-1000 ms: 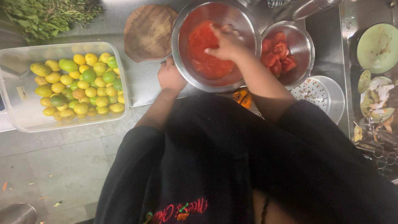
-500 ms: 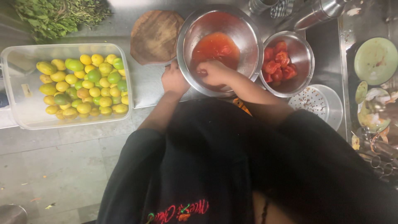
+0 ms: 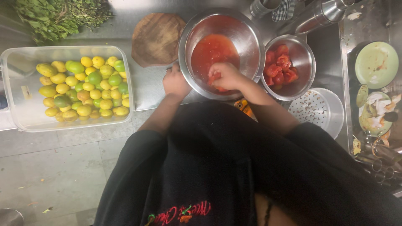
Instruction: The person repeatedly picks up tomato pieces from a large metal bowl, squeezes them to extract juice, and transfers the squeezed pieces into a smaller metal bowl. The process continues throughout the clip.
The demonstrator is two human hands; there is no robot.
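A large steel bowl (image 3: 247, 33) of crushed red tomato pulp (image 3: 211, 48) sits on the steel counter. My right hand (image 3: 225, 75) is inside the bowl at its near side, fingers closed around a piece of tomato. My left hand (image 3: 175, 83) rests against the bowl's outer left rim, steadying it. To the right, a smaller steel bowl (image 3: 307, 52) holds several peeled whole tomatoes (image 3: 279, 67).
A clear plastic tub (image 3: 25, 104) of yellow and green citrus fruit stands at the left. Behind it lie leafy herbs (image 3: 54, 16) and a round wooden board (image 3: 157, 37). A white perforated strainer (image 3: 322, 109), a sink with dirty plates (image 3: 374, 65) and metal containers are at the right.
My right hand has drawn back from the far middle of the bowl to its near edge and closed on tomato. The left hand stays at the rim.
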